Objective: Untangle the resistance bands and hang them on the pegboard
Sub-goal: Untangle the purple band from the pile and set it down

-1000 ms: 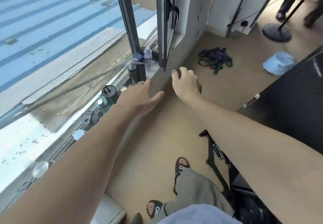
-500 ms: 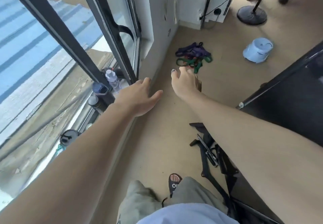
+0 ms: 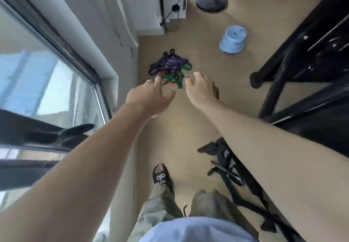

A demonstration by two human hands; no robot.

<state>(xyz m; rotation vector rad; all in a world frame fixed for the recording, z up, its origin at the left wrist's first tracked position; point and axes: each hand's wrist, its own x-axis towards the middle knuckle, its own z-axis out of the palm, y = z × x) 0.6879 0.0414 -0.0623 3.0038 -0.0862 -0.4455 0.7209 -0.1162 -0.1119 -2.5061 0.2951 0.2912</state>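
A tangled heap of resistance bands, purple, green and red, lies on the tan floor near the white wall. Both my arms stretch out toward it. My left hand hovers just short of the heap's near left side, fingers spread and empty, a ring on one finger. My right hand hangs at the heap's near right side, fingers apart, holding nothing. The fingertips overlap the heap's near edge in view; contact is unclear. No pegboard is in view.
A window with a dark frame runs along the left. A black metal rack stands at the right, with a folded black stand near my feet. A pale blue bucket and a round lamp base sit farther back.
I have walked forward past the window; the heap of bands has come much closer and now lies right at my fingertips. Both hands stay open and outstretched.
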